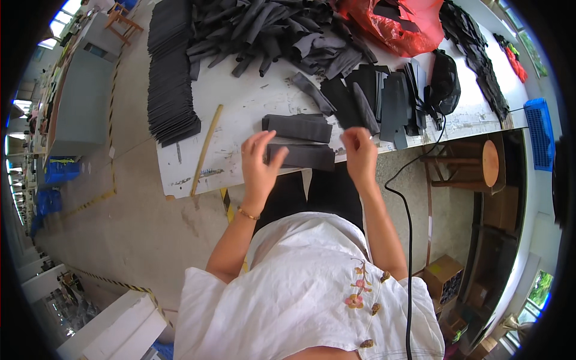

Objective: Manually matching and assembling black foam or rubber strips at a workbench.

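While fingers spread, left hand (259, 163), right hand (359, 153) touch dark fabric strip (303, 157).

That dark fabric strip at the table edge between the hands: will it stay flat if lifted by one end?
Probably not. The dark fabric strip looks thin and soft, like the curled pieces in the loose pile, so it likely droops. It seems light; the left hand and right hand sit at opposite ends.

Under my hands the flat fabric strip (303, 156) is charcoal grey — the worn worktable (240, 102) white, the plastic bag (399, 24) bright red.
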Demonstrator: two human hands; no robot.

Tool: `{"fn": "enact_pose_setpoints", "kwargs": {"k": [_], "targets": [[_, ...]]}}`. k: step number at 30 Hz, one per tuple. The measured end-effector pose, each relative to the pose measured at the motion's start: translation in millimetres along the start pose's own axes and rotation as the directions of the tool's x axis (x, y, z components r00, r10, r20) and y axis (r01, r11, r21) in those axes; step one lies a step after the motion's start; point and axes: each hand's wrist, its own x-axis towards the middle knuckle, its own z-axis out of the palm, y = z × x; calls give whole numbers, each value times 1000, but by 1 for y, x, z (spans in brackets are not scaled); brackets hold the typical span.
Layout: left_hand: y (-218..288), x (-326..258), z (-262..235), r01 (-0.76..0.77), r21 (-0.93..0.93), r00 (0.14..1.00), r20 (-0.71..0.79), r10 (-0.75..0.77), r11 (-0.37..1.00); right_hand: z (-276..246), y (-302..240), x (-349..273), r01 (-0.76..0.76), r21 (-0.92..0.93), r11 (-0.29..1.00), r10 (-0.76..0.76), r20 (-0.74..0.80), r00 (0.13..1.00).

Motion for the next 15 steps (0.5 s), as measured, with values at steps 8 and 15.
{"fn": "enact_pose_setpoints", "kwargs": {"k": [8, 15], "targets": [[6, 69, 47, 273, -429, 962, 125, -243, 861, 28, 15, 67, 379, -328, 866, -369, 93, 925], [19, 86, 69, 566, -275, 806, 384, -451, 777, 10, 15, 57, 292, -186, 938, -326, -197, 925]]}}
